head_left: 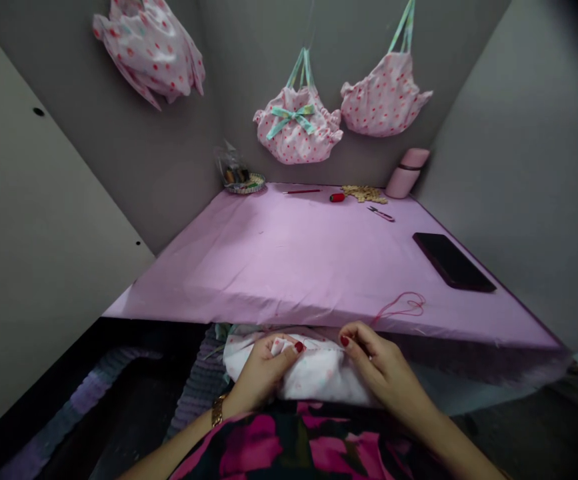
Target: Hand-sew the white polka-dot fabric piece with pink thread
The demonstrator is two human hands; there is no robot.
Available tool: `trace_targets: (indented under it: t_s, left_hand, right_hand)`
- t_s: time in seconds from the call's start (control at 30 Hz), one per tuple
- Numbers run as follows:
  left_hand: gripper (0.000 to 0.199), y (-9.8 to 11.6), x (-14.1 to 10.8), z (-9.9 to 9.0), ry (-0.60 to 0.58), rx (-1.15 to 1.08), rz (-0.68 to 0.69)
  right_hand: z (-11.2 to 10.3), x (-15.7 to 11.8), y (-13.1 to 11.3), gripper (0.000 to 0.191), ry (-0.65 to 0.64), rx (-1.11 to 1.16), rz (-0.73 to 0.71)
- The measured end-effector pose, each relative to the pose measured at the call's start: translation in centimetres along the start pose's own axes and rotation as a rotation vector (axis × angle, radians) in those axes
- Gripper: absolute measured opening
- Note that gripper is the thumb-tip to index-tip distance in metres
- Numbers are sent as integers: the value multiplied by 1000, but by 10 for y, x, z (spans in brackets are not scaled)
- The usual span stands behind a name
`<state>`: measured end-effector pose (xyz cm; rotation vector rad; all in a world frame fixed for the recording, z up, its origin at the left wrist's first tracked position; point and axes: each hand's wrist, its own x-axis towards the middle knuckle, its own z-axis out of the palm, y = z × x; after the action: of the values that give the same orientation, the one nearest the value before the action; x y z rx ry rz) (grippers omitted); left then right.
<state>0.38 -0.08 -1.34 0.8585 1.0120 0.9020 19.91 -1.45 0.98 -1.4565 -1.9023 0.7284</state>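
A piece of white fabric (313, 377) with faint pink dots lies across my lap, below the table's front edge. My left hand (273, 363) is closed, pinching a gathered fold of it between thumb and fingers. Just to the right, my right hand (376, 357) is closed in a pinch close to the fabric; what its fingertips hold is too small to make out. A loop of red thread (403, 305) lies on the table beyond my right hand, its near end running toward those fingers.
The table (269, 260) has a pink cover. Thread snips (381, 214), a red spool (337, 197), a red pencil-like stick (302, 192), a phone (453, 262), a pink bottle (407, 173) and a small basket (246, 183) lie on it. Dotted pink cloth pieces (299, 147) hang above.
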Motion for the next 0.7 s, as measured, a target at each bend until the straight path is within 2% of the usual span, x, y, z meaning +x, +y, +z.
trace_targets:
  t_s: [0.13, 0.3, 0.5, 0.7]
  left_hand:
    - [29, -1, -1, 0, -26, 0, -9]
    - [31, 3, -2, 1, 1, 36, 3]
    - [27, 3, -2, 1, -21, 27, 16]
    - [26, -1, -2, -1, -32, 29, 15]
  right_hand:
    - [4, -1, -19, 24, -42, 29, -140]
    - [6, -2, -22, 21, -146, 41, -132]
    - [4, -4, -20, 24, -44, -39, -207]
    - [4, -4, -22, 21, -64, -23, -224]
